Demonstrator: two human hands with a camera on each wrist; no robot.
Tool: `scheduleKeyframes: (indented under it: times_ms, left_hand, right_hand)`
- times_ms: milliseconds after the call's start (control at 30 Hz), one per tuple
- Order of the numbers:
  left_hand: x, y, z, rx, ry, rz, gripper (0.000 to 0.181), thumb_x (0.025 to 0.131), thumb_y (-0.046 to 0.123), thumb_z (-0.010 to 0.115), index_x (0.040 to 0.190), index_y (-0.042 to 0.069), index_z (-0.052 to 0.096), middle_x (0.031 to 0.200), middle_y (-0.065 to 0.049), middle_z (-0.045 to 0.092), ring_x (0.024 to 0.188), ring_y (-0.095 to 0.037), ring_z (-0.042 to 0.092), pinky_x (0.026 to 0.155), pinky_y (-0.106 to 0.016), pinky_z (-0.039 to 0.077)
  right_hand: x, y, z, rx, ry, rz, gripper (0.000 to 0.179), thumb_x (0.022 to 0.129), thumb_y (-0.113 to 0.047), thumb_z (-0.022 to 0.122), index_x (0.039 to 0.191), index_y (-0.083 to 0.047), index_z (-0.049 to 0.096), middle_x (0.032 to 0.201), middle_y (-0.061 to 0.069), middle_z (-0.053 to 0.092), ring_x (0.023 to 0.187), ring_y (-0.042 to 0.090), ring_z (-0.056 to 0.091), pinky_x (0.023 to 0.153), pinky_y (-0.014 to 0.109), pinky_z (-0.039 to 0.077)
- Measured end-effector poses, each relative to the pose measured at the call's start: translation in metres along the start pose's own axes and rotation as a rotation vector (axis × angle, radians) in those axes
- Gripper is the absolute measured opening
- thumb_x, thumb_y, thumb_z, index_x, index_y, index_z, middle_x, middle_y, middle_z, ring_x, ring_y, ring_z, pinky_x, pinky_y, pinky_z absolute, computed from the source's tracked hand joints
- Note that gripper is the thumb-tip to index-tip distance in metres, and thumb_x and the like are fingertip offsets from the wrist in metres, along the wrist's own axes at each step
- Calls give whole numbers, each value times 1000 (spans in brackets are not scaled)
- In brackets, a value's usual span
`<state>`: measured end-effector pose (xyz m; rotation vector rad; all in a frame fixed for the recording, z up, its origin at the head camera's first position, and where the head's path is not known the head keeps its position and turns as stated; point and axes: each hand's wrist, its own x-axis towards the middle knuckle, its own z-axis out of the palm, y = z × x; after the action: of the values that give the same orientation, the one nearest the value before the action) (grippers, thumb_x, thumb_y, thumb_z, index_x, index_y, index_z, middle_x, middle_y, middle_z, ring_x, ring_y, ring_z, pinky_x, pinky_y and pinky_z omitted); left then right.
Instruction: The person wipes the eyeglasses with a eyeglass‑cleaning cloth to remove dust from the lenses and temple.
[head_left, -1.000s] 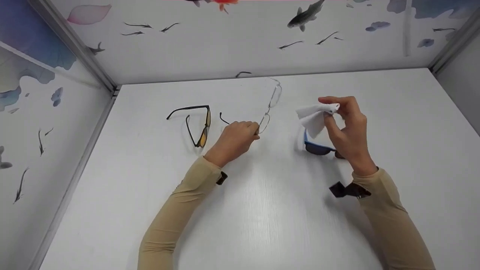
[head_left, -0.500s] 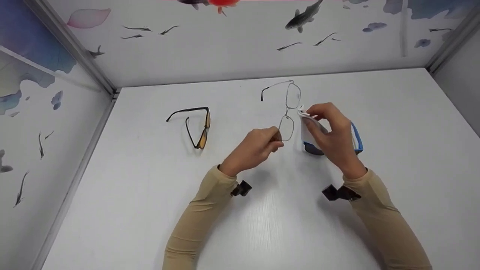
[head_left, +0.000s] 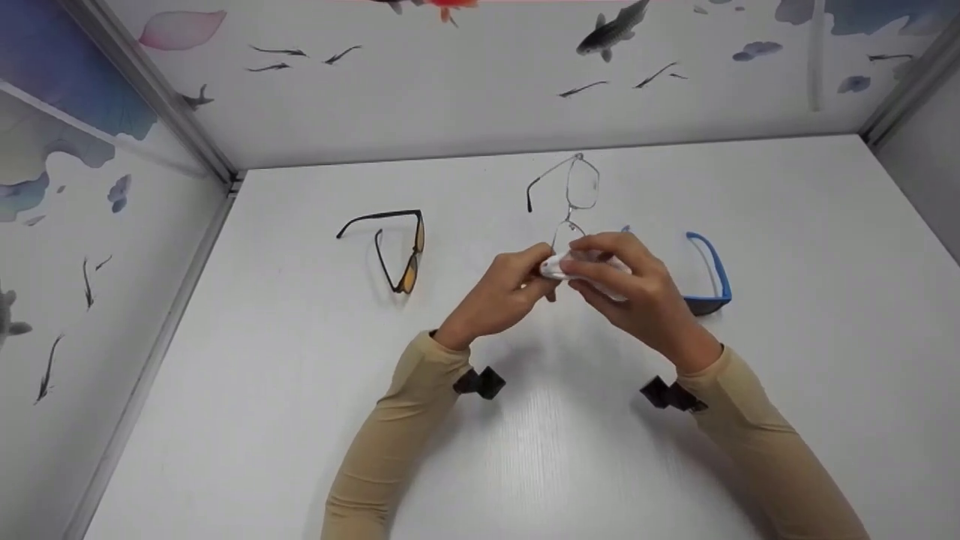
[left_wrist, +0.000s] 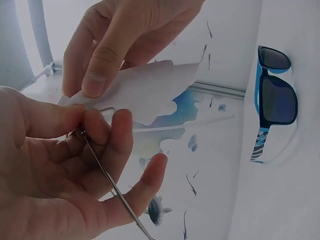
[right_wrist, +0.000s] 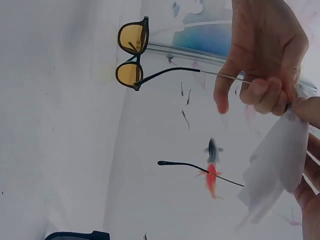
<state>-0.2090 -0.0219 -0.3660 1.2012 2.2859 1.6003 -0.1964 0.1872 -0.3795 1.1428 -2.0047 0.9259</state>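
Above the table (head_left: pixel 540 457), hands (head_left: pixel 496 298) (head_left: pixel 645 292) around wire-rimmed glasses (head_left: pixel 583 182) (left); soft white cloth (left_wrist: pixel 142 92) (right)

Booth-like workspace, kind of building unclear: white tabletop (head_left: pixel 247 360), fish-patterned panels (head_left: pixel 465 94), grey corner rail (head_left: pixel 150 94).

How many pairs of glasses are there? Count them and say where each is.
3: the wire-framed pair in the left hand; the yellow-lensed pair on the table, farther left; the blue-framed sunglasses on the right, partly hidden by the right hand.
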Motion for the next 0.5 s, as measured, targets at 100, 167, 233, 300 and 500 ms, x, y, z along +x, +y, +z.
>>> scheduleKeyframes:
  times_ms: [100,167,233,300,500]
  left_hand:
    - [1,1,3,17,-16,-16,8,100,0,46,97,-4,51,76,-4,49,66,-9,44,62,-25,36]
    - [2,3,5,34,-24,-11,9,100,1,45,94,-3,50,75,-1,43,65,-9,39,62,-25,34]
    - [4,4,7,49,-24,0,10,101,2,45,93,-3,50,75,0,42,65,-8,38,62,-25,33]
    - [4,6,8,51,-11,12,10,101,2,45,97,-4,52,75,0,41,65,-9,38,62,-25,33]
    - [-1,10,5,49,36,-8,9,100,2,47,94,-3,51,71,-1,39,61,-11,35,60,-26,32]
  right_hand:
    - [2,4,-2,-42,65,53,43,71,15,77,108,-7,72,107,16,62,94,31,58,84,24,43]
    - [5,6,-1,-61,131,103,40,71,16,77,105,-5,72,103,15,63,93,30,59,86,21,44]
    - [6,4,2,-55,173,128,35,75,14,75,105,-5,73,101,15,63,92,29,60,84,19,44]
    - [5,1,4,-41,176,99,27,81,7,72,105,-5,73,101,16,63,90,28,60,81,19,45]
    - [-1,-1,-5,-26,80,-8,16,89,-3,68,104,-2,74,99,16,63,83,27,59,77,17,42]
